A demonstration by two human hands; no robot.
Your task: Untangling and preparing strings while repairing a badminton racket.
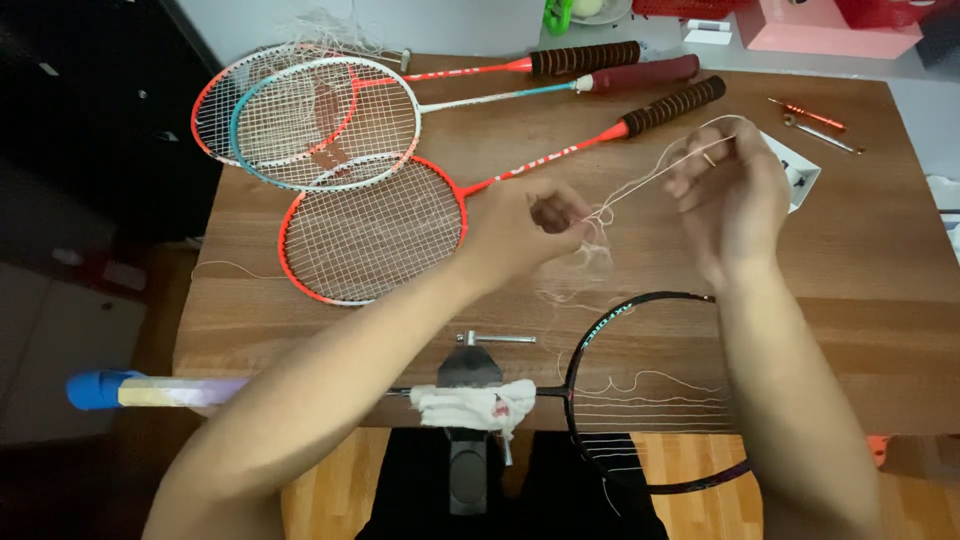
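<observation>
Mid-stringing: worked a tangle in white string (pixel 640 185) above black racket (pixel 650 400), clamped in vise (pixel 470 400) at 6 o'clock. Left hand (pixel 530 225) pinched knot shut; right hand (pixel 730 185) at 2 o'clock, fingers closed on the loop. Next probably needed steady tension, careful unpicking.

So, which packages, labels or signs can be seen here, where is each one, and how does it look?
Pink box: far edge, top right, flat and rectangular.
White card: on the table just beyond the right hand, white with dark print, partly hidden.
Small white pack: top, left of the pink box, rectangular.
Shaft lettering: white print on the orange racket shaft near the left hand.
</observation>
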